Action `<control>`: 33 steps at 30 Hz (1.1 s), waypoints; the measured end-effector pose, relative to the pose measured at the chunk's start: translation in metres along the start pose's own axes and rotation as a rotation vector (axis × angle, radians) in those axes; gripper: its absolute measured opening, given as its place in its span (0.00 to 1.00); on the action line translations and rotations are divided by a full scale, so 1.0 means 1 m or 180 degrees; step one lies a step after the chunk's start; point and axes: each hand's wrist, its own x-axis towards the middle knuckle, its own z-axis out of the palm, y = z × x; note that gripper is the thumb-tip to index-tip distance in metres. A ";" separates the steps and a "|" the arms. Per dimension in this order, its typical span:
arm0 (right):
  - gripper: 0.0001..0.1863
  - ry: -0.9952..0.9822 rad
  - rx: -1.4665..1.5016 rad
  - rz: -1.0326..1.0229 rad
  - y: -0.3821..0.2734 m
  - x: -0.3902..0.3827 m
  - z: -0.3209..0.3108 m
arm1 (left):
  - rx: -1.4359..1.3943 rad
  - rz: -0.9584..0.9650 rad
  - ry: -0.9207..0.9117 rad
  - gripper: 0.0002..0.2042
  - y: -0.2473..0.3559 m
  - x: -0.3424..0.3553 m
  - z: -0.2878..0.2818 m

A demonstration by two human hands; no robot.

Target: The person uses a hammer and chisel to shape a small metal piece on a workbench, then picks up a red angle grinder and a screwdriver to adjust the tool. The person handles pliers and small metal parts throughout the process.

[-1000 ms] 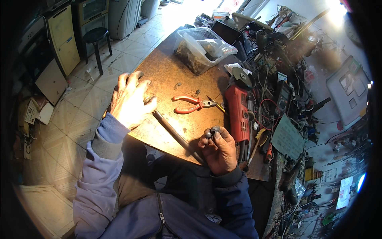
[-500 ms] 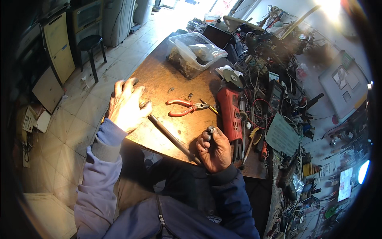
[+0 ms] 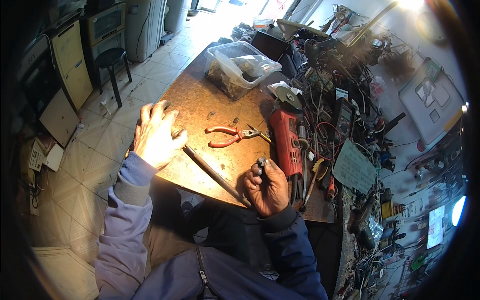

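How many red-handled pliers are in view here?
1. The red-handled pliers lie on the wooden tabletop, between the dark rod and the red angle grinder. Others may be hidden in the clutter on the right.

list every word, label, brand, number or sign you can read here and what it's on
Nothing reads clearly enough to quote.
Pale green sheet: rows of print, too small to read.
Multimeter: screen and dial markings, too small to read.
Red angle grinder: any marking on its body is too blurred.
White sheet at right: too small and blurred.
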 end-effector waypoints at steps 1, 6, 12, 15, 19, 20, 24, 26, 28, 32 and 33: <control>0.11 0.0010 -0.0007 -0.0010 0.000 0.000 0.000 | -0.0005 0.0013 0.0000 0.25 0.000 0.001 0.000; 0.10 0.0033 -0.0048 -0.0031 0.000 0.001 0.003 | 0.0000 0.0010 0.0032 0.25 -0.002 -0.001 0.000; 0.07 0.0419 -0.1689 -0.0489 0.008 -0.008 0.021 | -0.0082 0.0031 0.0013 0.24 -0.002 0.000 0.001; 0.06 0.0047 -0.3008 -0.0517 0.006 -0.011 0.026 | -0.0076 -0.0027 -0.0041 0.25 0.000 0.001 0.003; 0.06 -0.0427 -0.4254 -0.0860 0.010 -0.005 0.035 | 0.0007 -0.0099 -0.0031 0.25 -0.001 -0.003 0.001; 0.07 -0.0505 -0.4359 -0.0839 0.009 -0.004 0.035 | -0.0069 -0.0105 -0.0082 0.25 -0.002 -0.003 0.001; 0.08 -0.0722 -0.4534 -0.0767 0.005 0.000 0.028 | -0.0275 -0.0138 -0.0170 0.26 -0.005 -0.001 0.003; 0.08 -0.0671 -0.4395 -0.0622 0.002 0.000 0.026 | -0.0291 -0.0138 -0.0171 0.26 -0.004 -0.001 0.003; 0.07 -0.0532 -0.4139 -0.0360 -0.002 -0.001 0.034 | -0.0259 -0.0134 -0.0179 0.25 -0.005 0.000 0.003; 0.07 -0.0597 -0.4159 -0.0585 -0.003 0.004 0.039 | -0.0250 -0.0130 -0.0157 0.25 -0.005 -0.001 0.004; 0.07 -0.0622 -0.4188 -0.0677 0.000 0.006 0.042 | -0.0166 -0.0141 -0.0160 0.26 -0.004 -0.001 0.002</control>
